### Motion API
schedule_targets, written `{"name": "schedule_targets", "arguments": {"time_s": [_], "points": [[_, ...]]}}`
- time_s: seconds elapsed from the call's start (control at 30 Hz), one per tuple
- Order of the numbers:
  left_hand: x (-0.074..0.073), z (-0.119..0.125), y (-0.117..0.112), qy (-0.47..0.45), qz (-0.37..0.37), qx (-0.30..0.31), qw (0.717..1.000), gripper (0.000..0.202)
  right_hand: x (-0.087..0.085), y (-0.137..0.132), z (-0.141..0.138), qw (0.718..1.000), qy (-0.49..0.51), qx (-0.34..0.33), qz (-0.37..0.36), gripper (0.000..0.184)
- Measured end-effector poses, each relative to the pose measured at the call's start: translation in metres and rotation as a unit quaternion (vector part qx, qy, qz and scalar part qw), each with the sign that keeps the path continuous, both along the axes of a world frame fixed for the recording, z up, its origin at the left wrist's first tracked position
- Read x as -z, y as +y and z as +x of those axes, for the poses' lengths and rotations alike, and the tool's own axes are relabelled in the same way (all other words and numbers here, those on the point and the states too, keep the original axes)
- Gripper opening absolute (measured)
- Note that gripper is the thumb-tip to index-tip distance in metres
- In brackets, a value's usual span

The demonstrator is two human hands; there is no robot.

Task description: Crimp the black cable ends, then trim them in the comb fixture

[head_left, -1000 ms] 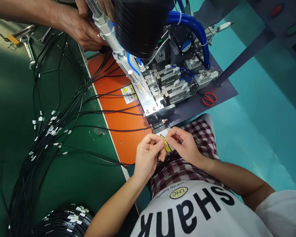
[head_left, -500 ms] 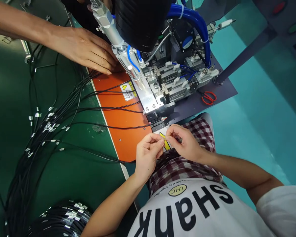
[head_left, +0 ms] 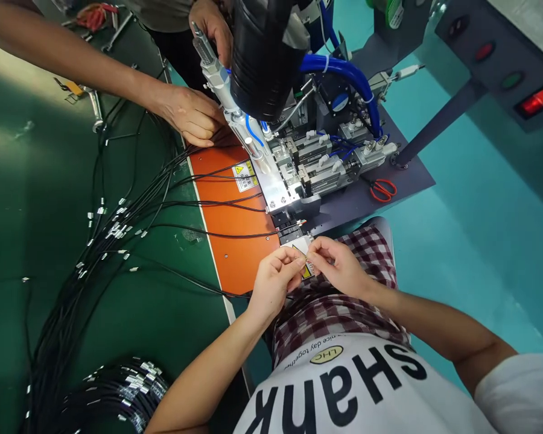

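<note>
My left hand (head_left: 277, 278) is closed in a pinch at the front edge of the machine. A black cable (head_left: 194, 281) runs from the green table into it. Touching its fingertips, my right hand (head_left: 337, 266) also pinches, at what looks like the cable's thin wire end; the tips hide most of it. Just beyond my hands, another black cable (head_left: 235, 235) lies across the orange plate (head_left: 242, 265), its stripped coloured wires in a dark slot of the machine (head_left: 314, 163). A yellow warning label (head_left: 306, 271) shows partly behind my fingers.
Another person's hand (head_left: 194, 114) touches cables at the plate's far end. Many black cables with metal tips lie on the green table (head_left: 172, 337), beside a coiled bundle (head_left: 113, 398). Red-handled scissors (head_left: 382, 190) lie on the machine base. A control box (head_left: 502, 66) stands right.
The view has shifted, showing more of the control box and the far table. My hands keep pinching, fingertips closer together. The other person's fingers have curled in more.
</note>
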State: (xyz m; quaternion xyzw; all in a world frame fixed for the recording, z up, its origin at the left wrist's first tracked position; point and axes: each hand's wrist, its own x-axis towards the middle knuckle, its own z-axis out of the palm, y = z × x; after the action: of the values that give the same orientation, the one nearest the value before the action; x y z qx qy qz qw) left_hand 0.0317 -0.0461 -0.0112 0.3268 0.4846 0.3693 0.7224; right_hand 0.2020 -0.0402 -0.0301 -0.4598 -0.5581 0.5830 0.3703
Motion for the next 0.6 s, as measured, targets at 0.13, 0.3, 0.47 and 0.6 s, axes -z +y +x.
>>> {"name": "schedule_targets", "arguments": {"time_s": [0.13, 0.3, 0.47, 0.6], "points": [[-0.006, 0.003, -0.002, 0.033, 0.025, 0.036, 0.999, 0.026, 0.001, -0.001, 0.004, 1.000, 0.023, 0.007, -0.011, 0.013], [-0.014, -0.009, -0.015, 0.198, 0.157, 0.013, 0.967, 0.036, 0.011, 0.002, 0.020, 0.999, -0.027, 0.018, 0.004, 0.015], [-0.014, -0.062, -0.060, 0.447, 0.400, 0.072, 0.797, 0.021, 0.012, -0.002, 0.046, 0.990, -0.089, 0.102, 0.036, 0.020], [0.008, -0.070, -0.109, 0.496, 0.514, 0.325, 0.620, 0.033, -0.008, -0.021, 0.040, 0.984, -0.125, 0.086, 0.087, 0.013]]}}
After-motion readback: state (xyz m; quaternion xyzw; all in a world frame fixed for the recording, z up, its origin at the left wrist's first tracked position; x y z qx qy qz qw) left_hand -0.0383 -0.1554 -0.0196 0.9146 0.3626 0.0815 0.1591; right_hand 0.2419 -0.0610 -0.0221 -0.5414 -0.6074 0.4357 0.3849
